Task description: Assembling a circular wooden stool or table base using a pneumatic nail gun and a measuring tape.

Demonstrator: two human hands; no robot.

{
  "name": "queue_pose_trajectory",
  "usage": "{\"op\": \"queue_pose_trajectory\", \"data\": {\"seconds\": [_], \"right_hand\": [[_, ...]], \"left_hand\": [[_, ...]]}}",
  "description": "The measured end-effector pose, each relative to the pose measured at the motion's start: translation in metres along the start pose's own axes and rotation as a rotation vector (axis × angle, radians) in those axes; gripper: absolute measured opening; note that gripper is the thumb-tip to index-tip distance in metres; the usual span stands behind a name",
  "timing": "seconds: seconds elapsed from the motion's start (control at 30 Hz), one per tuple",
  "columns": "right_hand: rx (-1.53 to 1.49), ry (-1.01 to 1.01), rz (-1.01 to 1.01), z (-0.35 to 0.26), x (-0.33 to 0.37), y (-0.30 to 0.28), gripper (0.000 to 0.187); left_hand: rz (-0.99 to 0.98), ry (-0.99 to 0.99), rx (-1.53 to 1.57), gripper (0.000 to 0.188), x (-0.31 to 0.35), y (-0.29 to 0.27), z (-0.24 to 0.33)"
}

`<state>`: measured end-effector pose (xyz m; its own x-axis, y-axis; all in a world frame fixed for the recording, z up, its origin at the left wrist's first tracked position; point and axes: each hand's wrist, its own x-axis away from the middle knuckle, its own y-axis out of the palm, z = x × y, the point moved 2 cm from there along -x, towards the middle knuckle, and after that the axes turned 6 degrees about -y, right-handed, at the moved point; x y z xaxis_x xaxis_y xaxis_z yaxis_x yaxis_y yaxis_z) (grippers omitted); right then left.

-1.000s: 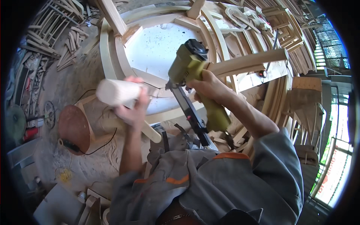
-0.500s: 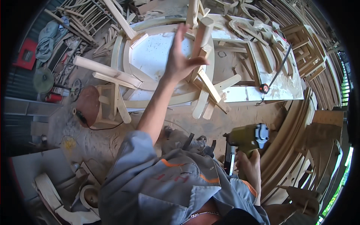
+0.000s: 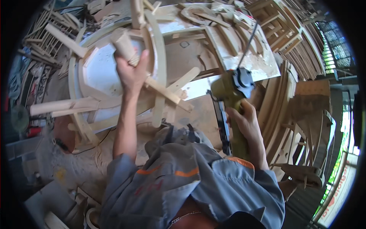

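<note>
My left hand point(image 3: 131, 74) is closed round an upright wooden leg point(image 3: 123, 45) of an upturned, curved wooden frame point(image 3: 161, 57), its thumb up along the wood. Just below the hand, a slim wooden strip point(image 3: 164, 91) slants away toward the near right. My right hand point(image 3: 246, 118) grips the handle of an olive-green nail gun point(image 3: 222, 91) with a dark, long magazine. The nail gun is held up to the right of the frame, apart from it. Its nose tip is hard to make out.
The frame rests on a white-topped surface point(image 3: 194, 89), with cut wooden pieces point(image 3: 228, 40) toward the back. Long curved boards point(image 3: 276, 103) are stacked at the right. A round-topped stool point(image 3: 65, 129) stands at the left, and slatted wooden frames point(image 3: 280, 28) lie at the far right.
My left hand has gone from open above the frame to closed round the leg. The nail gun has risen and moved forward in my right hand. The view has shifted to the right.
</note>
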<state>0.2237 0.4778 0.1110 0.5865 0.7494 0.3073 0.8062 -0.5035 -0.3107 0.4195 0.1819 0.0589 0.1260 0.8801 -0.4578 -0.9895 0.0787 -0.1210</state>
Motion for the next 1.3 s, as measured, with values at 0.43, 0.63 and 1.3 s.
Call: {"op": "queue_pose_trajectory", "data": {"seconds": [0.43,0.63,1.3], "right_hand": [[0.384,-0.119,0.513,0.101,-0.194,-0.246,0.022],[0.677,-0.08,0.859,0.225,-0.379,-0.377,0.039],[-1.005,0.391,-0.979,0.134,-0.335,-0.162,0.062]], "left_hand": [[0.212,0.198,-0.101,0.039,0.086,0.108,0.08],[-0.637,-0.23,-0.405,0.069,0.151,0.395,-0.042],[-0.236,-0.841,0.532,0.037,0.093,0.423,0.027]]}}
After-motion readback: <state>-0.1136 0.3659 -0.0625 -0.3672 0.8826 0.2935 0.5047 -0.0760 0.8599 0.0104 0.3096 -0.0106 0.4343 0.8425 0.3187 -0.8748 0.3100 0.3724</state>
